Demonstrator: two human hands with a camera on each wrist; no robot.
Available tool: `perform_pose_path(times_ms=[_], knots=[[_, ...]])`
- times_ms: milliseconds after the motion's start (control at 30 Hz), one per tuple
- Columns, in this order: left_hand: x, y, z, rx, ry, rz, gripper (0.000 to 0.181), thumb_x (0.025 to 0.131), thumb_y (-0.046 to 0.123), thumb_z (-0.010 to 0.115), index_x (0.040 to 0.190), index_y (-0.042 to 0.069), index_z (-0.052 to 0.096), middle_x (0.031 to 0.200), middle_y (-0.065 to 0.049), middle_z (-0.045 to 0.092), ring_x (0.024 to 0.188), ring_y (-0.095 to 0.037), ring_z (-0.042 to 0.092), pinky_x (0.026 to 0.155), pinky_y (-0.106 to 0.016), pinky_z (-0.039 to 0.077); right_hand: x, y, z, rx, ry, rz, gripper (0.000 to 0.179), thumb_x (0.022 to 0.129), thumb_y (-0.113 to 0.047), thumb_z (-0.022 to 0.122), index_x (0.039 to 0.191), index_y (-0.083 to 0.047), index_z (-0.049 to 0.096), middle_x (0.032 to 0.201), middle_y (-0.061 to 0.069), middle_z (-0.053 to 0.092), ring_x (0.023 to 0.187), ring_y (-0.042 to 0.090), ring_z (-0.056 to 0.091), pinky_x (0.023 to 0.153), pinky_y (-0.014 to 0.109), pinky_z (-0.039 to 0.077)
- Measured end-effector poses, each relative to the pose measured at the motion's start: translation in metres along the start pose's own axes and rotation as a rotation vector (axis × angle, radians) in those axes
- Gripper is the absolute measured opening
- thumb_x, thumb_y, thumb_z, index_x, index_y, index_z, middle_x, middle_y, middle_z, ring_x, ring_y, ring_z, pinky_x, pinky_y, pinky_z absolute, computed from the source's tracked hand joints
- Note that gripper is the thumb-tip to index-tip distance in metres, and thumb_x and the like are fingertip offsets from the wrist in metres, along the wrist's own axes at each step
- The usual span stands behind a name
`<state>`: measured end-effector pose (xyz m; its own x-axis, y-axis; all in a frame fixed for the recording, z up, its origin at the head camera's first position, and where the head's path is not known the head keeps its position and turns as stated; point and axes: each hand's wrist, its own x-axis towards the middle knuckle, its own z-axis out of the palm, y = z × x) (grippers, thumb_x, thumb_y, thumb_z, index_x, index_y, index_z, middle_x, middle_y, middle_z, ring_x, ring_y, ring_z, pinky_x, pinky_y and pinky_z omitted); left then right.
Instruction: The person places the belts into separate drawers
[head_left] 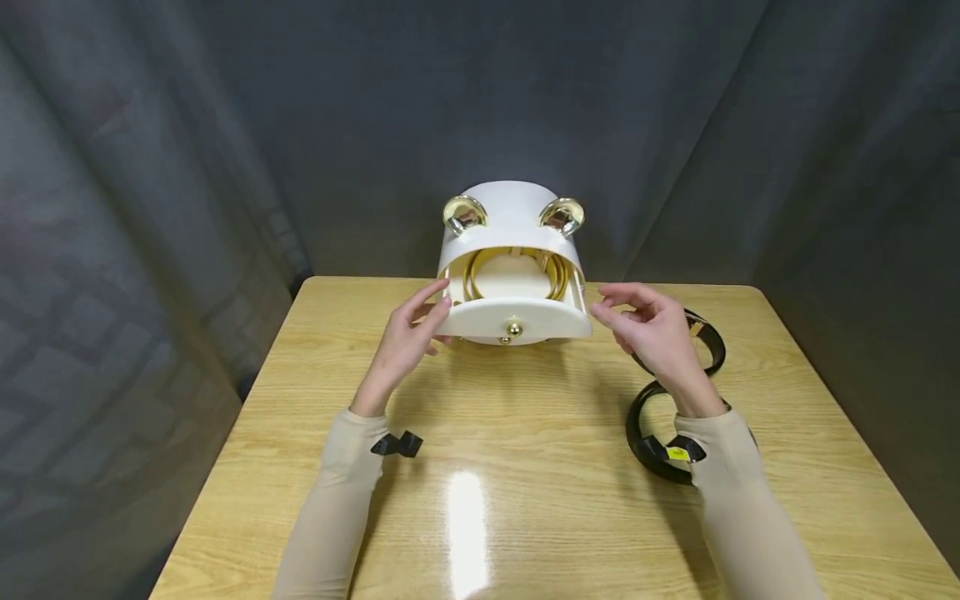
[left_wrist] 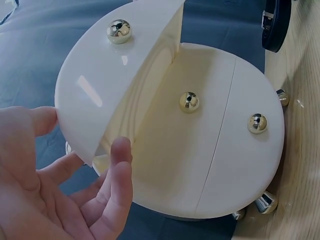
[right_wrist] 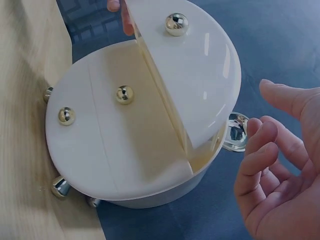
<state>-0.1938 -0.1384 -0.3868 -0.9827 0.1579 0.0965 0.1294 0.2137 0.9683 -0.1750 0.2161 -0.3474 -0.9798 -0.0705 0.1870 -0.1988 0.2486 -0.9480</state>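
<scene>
A white rounded box (head_left: 513, 204) with gold knobs and flared gold ear-like pieces stands at the back of the table. Its top drawer (head_left: 487, 319) is pulled out toward me, and a coiled gold belt (head_left: 558, 279) lies inside. My left hand (head_left: 405, 337) holds the drawer's left end, thumb at the front panel's edge and a finger reaching behind it. Just off the drawer's right end is my right hand (head_left: 648, 329), fingers loosely bent with nothing between them. Lower drawer fronts with gold knobs (left_wrist: 189, 102) show in both wrist views.
Two coiled black belts (head_left: 716, 346) lie on the wooden table (head_left: 540, 467) at the right, partly hidden by my right hand and forearm. Dark grey curtains (head_left: 360, 125) hang behind and beside the table. Short metallic feet (right_wrist: 61, 187) stick out beneath the box.
</scene>
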Motion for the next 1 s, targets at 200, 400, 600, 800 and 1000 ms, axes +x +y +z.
perform_pose_path(times_ms=[200,400,600,800,1000], knots=[[-0.003,0.0,0.003,0.064,0.047,0.016,0.05,0.112,0.04,0.053,0.158,0.023,0.052,0.142,-0.021,0.068,0.08,-0.018,0.075,0.064,-0.028,0.058,-0.009,0.006,-0.001,-0.023,-0.006,0.007,0.025,0.099,-0.022,0.078,0.123,-0.017,0.073,0.095,-0.013,0.071,0.052,0.006,0.047,0.047,0.026,0.039],[-0.005,0.002,0.008,0.107,0.106,0.034,0.047,0.111,0.043,0.054,0.155,0.025,0.057,0.143,-0.016,0.068,0.079,-0.021,0.077,0.061,-0.025,0.056,-0.015,0.01,-0.005,-0.01,0.008,0.009,0.024,0.099,-0.019,0.078,0.122,-0.017,0.073,0.094,-0.013,0.072,0.052,0.006,0.047,0.047,0.026,0.04],[-0.007,0.005,0.01,0.227,0.221,0.083,0.046,0.107,0.045,0.06,0.149,0.025,0.063,0.141,-0.006,0.071,0.072,-0.02,0.074,0.055,-0.026,0.05,-0.024,0.012,-0.007,-0.036,0.01,0.04,0.026,0.1,-0.023,0.077,0.125,-0.017,0.071,0.095,-0.013,0.071,0.053,0.007,0.047,0.048,0.025,0.041],[-0.013,0.01,0.013,0.303,0.355,0.156,0.043,0.102,0.041,0.067,0.14,0.02,0.07,0.138,-0.003,0.07,0.093,-0.026,0.075,0.072,-0.036,0.058,-0.032,0.014,-0.008,-0.054,0.013,0.053,0.028,0.101,-0.023,0.076,0.127,-0.017,0.07,0.097,-0.016,0.07,0.053,0.009,0.047,0.049,0.027,0.041],[-0.017,0.016,0.018,0.336,0.446,0.295,0.042,0.098,0.032,0.073,0.135,0.012,0.072,0.133,-0.011,0.072,0.112,-0.031,0.068,0.084,-0.046,0.06,-0.039,0.015,-0.01,-0.032,0.028,0.064,0.027,0.099,-0.021,0.078,0.124,-0.018,0.071,0.096,-0.014,0.07,0.051,0.007,0.046,0.047,0.027,0.039]])
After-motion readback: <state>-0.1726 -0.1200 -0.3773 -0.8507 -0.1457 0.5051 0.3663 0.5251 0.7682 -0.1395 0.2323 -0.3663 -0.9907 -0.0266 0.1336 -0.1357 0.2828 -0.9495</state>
